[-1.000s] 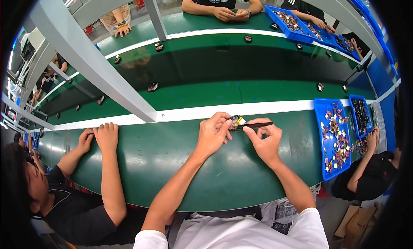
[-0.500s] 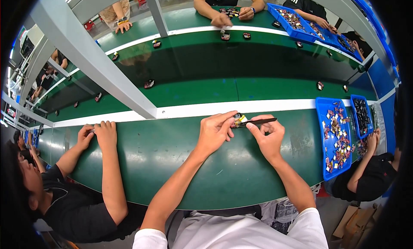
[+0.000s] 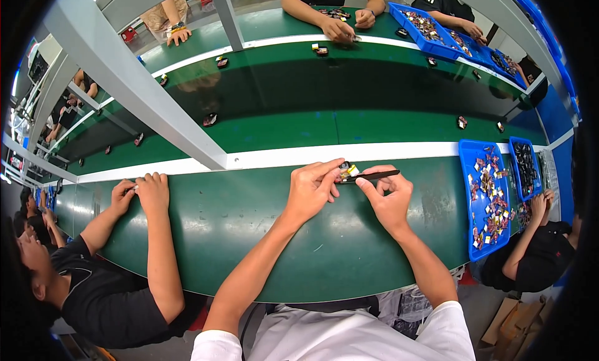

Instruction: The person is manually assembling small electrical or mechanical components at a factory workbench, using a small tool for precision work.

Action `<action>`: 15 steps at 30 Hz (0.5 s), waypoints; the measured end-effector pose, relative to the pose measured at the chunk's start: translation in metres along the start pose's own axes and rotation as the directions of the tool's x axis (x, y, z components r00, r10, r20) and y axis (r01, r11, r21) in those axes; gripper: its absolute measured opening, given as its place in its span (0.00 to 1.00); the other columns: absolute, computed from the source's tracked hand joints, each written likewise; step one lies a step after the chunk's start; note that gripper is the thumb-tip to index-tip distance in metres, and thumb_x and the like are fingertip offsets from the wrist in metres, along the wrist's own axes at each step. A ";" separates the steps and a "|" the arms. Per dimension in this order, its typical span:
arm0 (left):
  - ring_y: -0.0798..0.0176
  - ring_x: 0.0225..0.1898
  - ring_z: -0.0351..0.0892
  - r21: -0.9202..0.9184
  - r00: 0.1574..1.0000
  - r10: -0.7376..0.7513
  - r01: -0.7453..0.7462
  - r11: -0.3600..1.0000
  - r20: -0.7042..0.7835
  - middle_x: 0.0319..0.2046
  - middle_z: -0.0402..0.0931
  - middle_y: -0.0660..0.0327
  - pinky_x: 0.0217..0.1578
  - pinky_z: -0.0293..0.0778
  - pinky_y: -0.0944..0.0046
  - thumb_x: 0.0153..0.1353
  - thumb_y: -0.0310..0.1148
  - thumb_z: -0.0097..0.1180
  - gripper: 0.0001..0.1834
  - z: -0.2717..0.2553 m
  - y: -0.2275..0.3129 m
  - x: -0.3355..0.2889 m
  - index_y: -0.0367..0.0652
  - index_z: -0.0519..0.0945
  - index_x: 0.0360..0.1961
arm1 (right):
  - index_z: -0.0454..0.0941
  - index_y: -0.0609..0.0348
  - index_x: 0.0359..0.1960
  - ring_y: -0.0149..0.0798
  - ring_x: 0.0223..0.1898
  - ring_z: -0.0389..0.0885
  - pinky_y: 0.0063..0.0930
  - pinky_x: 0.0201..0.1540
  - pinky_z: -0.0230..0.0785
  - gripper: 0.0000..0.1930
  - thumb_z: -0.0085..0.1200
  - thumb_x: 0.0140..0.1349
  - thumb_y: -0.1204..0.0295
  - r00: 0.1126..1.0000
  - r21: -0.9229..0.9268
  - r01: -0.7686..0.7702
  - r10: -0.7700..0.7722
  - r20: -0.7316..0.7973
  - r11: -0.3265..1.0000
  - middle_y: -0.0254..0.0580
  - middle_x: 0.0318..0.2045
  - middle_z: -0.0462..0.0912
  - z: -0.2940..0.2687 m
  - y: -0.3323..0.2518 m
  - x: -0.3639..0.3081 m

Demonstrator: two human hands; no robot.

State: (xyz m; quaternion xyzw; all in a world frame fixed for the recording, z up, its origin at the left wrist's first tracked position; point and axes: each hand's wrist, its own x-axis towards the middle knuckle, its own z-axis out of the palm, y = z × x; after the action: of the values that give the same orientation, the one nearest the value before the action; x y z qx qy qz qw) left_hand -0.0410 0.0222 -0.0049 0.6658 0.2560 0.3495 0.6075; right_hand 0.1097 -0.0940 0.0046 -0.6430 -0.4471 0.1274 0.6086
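Observation:
My left hand (image 3: 312, 187) pinches a small black electronic part (image 3: 344, 165) with a yellow-and-white label (image 3: 352, 171), held just over the green bench. Fingers cover much of the part. In my right hand (image 3: 391, 199) is a slim black tool (image 3: 380, 174) that looks like tweezers, lying almost level between thumb and fingers. Its tip meets the part at the left fingertips; whether it grips anything there is too small to make out.
Beyond a white rail (image 3: 281, 156) runs a green conveyor belt (image 3: 274, 127) carrying several small parts. Blue trays (image 3: 465, 202) of loose parts stand at right. A grey post (image 3: 143, 93) rises at left. Co-workers sit on both sides and opposite; one co-worker's hands (image 3: 150, 192) rest on the bench.
Parts on the belt have shifted slightly left. The opposite co-worker's hand has moved right, toward the rail. My two hands stay nearly in place, with the tool still at the part.

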 end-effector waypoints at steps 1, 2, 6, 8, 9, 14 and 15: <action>0.68 0.23 0.82 0.000 1.000 -0.001 0.001 1.000 0.001 0.32 0.83 0.55 0.20 0.79 0.69 0.71 0.22 0.56 0.14 0.000 0.000 0.000 0.35 0.86 0.55 | 0.85 0.64 0.37 0.13 0.16 0.60 0.16 0.19 0.48 0.08 0.71 0.58 0.80 1.000 -0.001 -0.001 0.001 0.000 1.000 0.21 0.17 0.74 0.000 0.000 0.000; 0.68 0.23 0.82 -0.001 1.000 0.001 -0.001 1.000 0.009 0.32 0.83 0.55 0.21 0.79 0.69 0.71 0.22 0.56 0.14 0.000 0.000 0.000 0.36 0.86 0.54 | 0.84 0.64 0.37 0.13 0.16 0.59 0.16 0.19 0.47 0.08 0.71 0.58 0.80 1.000 0.031 -0.023 0.022 0.010 0.999 0.22 0.18 0.76 0.000 0.000 0.000; 0.69 0.23 0.82 0.000 0.999 0.013 -0.013 1.000 0.029 0.32 0.83 0.56 0.21 0.79 0.69 0.70 0.22 0.56 0.14 0.000 0.001 0.000 0.37 0.86 0.54 | 0.83 0.67 0.39 0.14 0.21 0.68 0.15 0.21 0.55 0.08 0.69 0.59 0.82 0.982 0.167 -0.185 0.174 0.079 0.969 0.30 0.25 0.83 -0.003 -0.005 0.002; 0.68 0.24 0.83 0.011 0.999 0.013 -0.013 1.000 0.047 0.33 0.83 0.55 0.21 0.80 0.69 0.71 0.22 0.56 0.14 0.000 0.004 0.000 0.36 0.86 0.55 | 0.82 0.67 0.40 0.16 0.22 0.72 0.14 0.22 0.55 0.09 0.69 0.60 0.82 0.978 0.281 -0.211 0.200 0.066 0.936 0.32 0.26 0.84 0.000 0.000 0.002; 0.67 0.25 0.84 0.023 0.998 0.011 -0.013 1.000 0.062 0.34 0.83 0.55 0.22 0.81 0.69 0.71 0.22 0.56 0.14 -0.001 0.004 0.000 0.36 0.86 0.55 | 0.81 0.67 0.41 0.17 0.24 0.75 0.13 0.23 0.56 0.09 0.68 0.61 0.82 0.972 0.394 -0.232 0.227 0.060 0.889 0.34 0.26 0.85 0.002 0.002 0.003; 0.68 0.24 0.82 0.026 0.998 0.034 -0.035 0.999 0.051 0.32 0.83 0.56 0.21 0.80 0.69 0.71 0.22 0.56 0.14 0.000 0.002 -0.001 0.36 0.86 0.55 | 0.81 0.66 0.42 0.19 0.26 0.79 0.13 0.23 0.57 0.09 0.66 0.62 0.81 0.935 0.361 -0.355 0.326 0.140 0.862 0.39 0.29 0.88 -0.005 -0.002 0.006; 0.69 0.22 0.81 0.025 0.998 0.044 -0.045 0.999 0.042 0.30 0.83 0.56 0.20 0.79 0.69 0.71 0.22 0.56 0.14 0.000 0.002 0.000 0.37 0.86 0.54 | 0.81 0.66 0.41 0.18 0.25 0.77 0.13 0.23 0.56 0.08 0.66 0.62 0.80 0.934 0.356 -0.358 0.329 0.141 0.863 0.39 0.29 0.88 -0.004 -0.002 0.006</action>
State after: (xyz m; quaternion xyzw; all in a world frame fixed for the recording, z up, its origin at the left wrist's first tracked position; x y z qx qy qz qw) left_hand -0.0416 0.0217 -0.0032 0.6864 0.2330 0.3458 0.5959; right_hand 0.1156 -0.0929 0.0093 -0.5783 -0.3155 0.3413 0.6705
